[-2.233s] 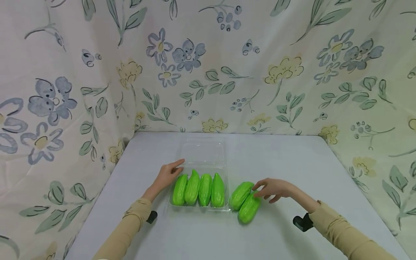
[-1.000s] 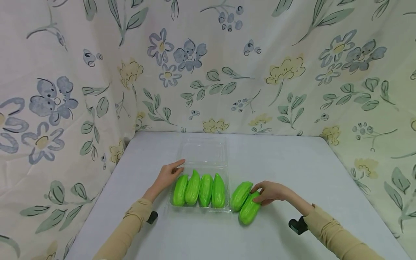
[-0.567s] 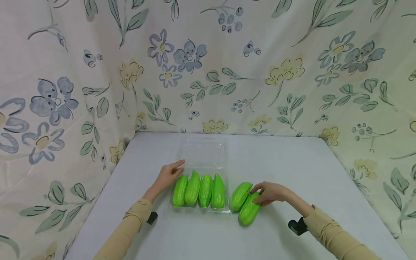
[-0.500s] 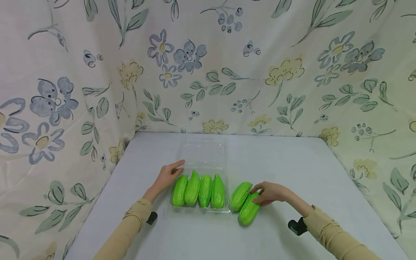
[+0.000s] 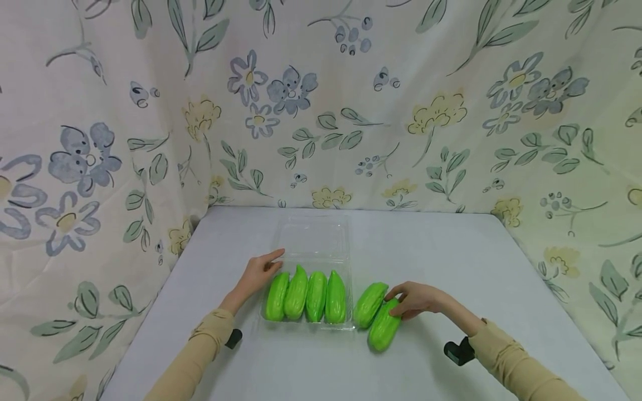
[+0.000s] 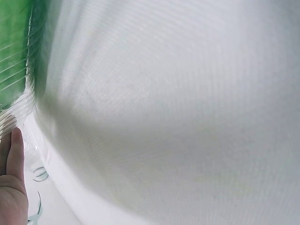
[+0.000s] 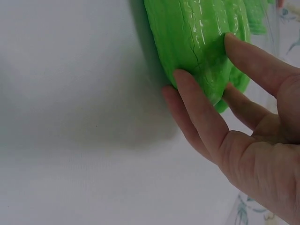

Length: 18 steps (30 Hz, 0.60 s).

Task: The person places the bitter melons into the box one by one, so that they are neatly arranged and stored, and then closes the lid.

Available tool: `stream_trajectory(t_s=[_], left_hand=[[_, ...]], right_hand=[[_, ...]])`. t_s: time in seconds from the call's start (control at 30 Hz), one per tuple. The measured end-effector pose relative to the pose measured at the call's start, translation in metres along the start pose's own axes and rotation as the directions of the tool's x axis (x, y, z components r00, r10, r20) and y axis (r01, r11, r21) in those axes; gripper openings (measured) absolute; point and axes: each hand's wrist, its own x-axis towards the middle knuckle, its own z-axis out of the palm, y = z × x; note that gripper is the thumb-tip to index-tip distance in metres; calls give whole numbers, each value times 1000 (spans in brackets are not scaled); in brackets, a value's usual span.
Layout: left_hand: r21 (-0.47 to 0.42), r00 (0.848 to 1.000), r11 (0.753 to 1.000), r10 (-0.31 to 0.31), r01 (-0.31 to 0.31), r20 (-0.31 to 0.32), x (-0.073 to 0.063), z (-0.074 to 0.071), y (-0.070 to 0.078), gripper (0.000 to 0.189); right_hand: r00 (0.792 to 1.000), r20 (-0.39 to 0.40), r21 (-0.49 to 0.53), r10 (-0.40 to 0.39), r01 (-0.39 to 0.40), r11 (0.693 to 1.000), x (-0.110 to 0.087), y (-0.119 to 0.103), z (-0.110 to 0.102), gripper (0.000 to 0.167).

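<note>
A clear plastic clamshell box (image 5: 312, 327) lies with its lid (image 5: 313, 234) folded back. Four would be too many to list singly: several bright green, ridged bitter melons (image 5: 316, 298) stand side by side in its base. My left hand (image 5: 257, 273) touches the box's back left corner, fingers straight along its wall in the left wrist view. Right of the box, two more melons lie on the table. My right hand (image 5: 418, 299) grips the nearer melon (image 5: 383, 331) by its narrow end, thumb and fingers on opposite sides. The other loose melon (image 5: 370, 305) lies against it.
The white table (image 5: 431, 245) stands before a floral cloth (image 5: 351, 161) that hangs behind and at both sides. A dark wrist device (image 5: 458, 352) sits below the right sleeve, another (image 5: 233, 338) below the left.
My right hand has moved slightly left and its fingers have come round the nearer melon's narrow end. My left hand stays at the box. The head view has tilted up a little.
</note>
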Motion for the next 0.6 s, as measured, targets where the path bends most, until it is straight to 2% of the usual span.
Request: stream_trajectory(t_s=[0.33,0.6], left_hand=[[7,1000,1000,6,-6,-3,-1,0,0,37],[3,1000,1000,-12,12,2,-1,-2,2,37]], right_hand=[[999,21,27,-49,48,998,-3,1,-4,45],[997,31,46,-69,67,997,-6,1,-15,48]])
